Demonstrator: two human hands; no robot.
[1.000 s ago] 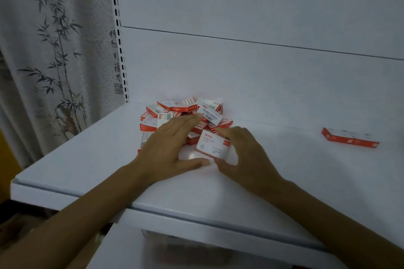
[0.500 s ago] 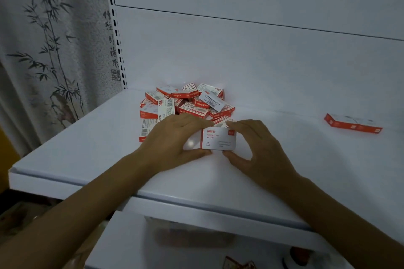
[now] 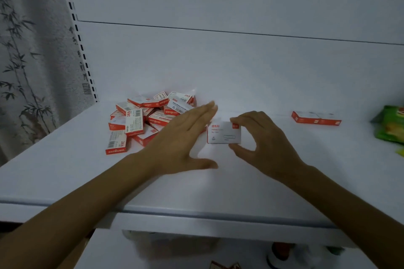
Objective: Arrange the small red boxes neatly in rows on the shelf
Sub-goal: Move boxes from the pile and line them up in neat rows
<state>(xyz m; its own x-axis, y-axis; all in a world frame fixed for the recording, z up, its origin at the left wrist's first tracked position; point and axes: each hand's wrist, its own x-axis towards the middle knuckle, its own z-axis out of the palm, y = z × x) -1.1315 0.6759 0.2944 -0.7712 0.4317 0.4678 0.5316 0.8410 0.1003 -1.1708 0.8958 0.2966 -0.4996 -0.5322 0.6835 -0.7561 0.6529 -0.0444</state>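
A loose pile of several small red-and-white boxes [image 3: 150,117] lies at the back left of the white shelf [image 3: 251,185]. My right hand [image 3: 265,140] pinches one white-faced box [image 3: 223,132] between thumb and fingers, holding it upright above the shelf's middle. My left hand [image 3: 182,137] hovers just left of that box with straight fingers pointing toward the back wall, partly covering the pile's right side. It touches nothing I can see. Two red boxes [image 3: 316,118] lie flat side by side at the back right.
A green packet [image 3: 391,124] sits at the shelf's far right edge. A perforated upright [image 3: 80,35] and a bamboo-print curtain [image 3: 28,61] stand at the left. A lower shelf with a few items shows beneath the front edge.
My right hand has carried the white-faced box to the right, away from the pile. My left hand let go of it and now has straight fingers. The view swung right, revealing the green packet.
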